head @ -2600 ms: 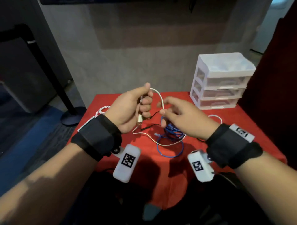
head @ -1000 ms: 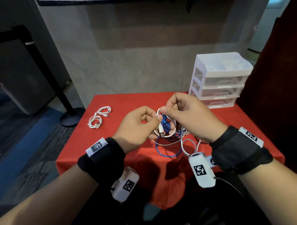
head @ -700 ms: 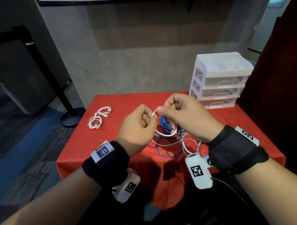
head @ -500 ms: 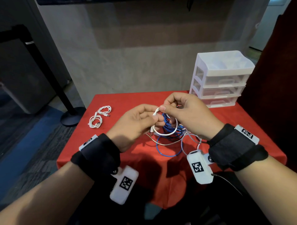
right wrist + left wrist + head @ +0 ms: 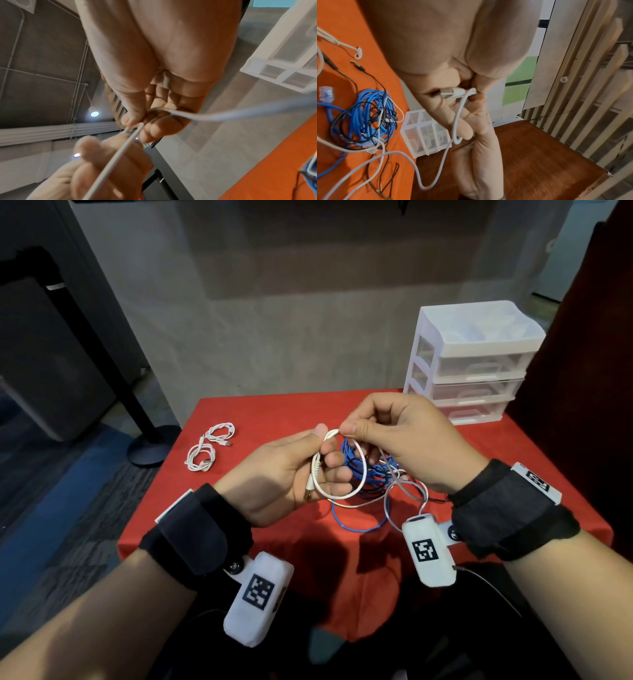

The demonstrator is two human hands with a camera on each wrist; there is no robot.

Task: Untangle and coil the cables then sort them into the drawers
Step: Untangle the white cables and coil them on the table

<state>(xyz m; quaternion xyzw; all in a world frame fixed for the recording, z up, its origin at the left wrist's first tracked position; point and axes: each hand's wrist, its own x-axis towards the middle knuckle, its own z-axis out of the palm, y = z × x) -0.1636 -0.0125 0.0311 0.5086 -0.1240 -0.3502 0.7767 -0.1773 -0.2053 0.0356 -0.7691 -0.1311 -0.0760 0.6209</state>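
Half a second back I had only a loose white loop between my hands; now my left hand (image 5: pixel 291 470) has turned palm-up and grips the white cable (image 5: pixel 342 494) as one round loop, its plug end lying against the palm, while my right hand (image 5: pixel 394 440) pinches the top of that loop between thumb and forefinger, the two hands nearly touching above the red table (image 5: pixel 260 412). The blue cable (image 5: pixel 356 463) and the thin black cable (image 5: pixel 353 79) are tangled in a heap on the cloth just beneath my hands. The two coiled white cables (image 5: pixel 209 448) at the left and the drawer unit (image 5: pixel 476 361) at the back right sit where they were. Only the left wrist view shows the metal plug (image 5: pixel 452 92) tucked in my fingers; the right wrist view shows the pinch itself.
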